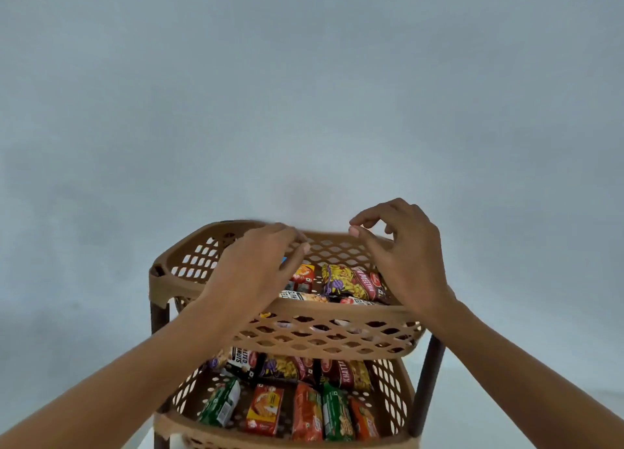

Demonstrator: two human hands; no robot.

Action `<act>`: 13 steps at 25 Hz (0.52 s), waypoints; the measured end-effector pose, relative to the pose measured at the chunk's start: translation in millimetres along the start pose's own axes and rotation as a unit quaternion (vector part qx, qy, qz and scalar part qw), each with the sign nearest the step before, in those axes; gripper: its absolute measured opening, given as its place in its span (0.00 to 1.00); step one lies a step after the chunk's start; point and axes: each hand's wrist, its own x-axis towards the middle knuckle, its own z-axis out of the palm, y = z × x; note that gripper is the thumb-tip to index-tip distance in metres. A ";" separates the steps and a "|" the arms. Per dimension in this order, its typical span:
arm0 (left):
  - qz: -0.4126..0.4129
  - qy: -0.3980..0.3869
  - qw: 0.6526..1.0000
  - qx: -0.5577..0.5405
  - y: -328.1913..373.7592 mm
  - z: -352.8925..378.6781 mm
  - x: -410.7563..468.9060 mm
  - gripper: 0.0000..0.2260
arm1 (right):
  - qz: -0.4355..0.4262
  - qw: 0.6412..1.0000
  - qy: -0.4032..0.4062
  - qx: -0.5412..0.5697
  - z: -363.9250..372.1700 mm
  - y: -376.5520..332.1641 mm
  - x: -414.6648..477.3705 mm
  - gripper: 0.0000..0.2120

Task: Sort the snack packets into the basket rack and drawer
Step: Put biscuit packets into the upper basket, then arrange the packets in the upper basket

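Note:
A brown lattice basket rack stands before me. Its top basket (189, 246) holds several snack packets, among them a yellow and purple one (344, 281) and a red one (304, 274). My left hand (256, 266) hovers palm down over the basket's left half with its fingers bent together. A sliver of a blue packet (284, 259) shows under it, and I cannot tell whether the hand grips it. My right hand (401, 256) is over the right half, fingers curled and apart, with nothing in it. The lower basket (398, 391) holds two rows of packets.
Dark brown posts (427, 391) carry the baskets at the corners. A plain pale grey wall fills the view behind the rack. A pale floor shows to the right of and below the rack.

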 end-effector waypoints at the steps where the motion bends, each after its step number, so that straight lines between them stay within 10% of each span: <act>1: 0.030 0.013 0.999 0.003 7.7 -1.1 -16.3 0.17 | -0.012 1.000 0.026 -0.006 -11.8 -0.1 -13.4 0.02; 7: 0.077 -0.044 0.995 0.052 35.1 15.6 -74.3 0.30 | -0.013 0.992 0.116 -0.044 -56.8 7.8 -118.5 0.03; 13: 0.050 -0.050 0.995 0.068 30.1 28.4 -85.9 0.27 | 0.225 0.967 -0.093 -0.082 -48.9 66.8 -265.4 0.07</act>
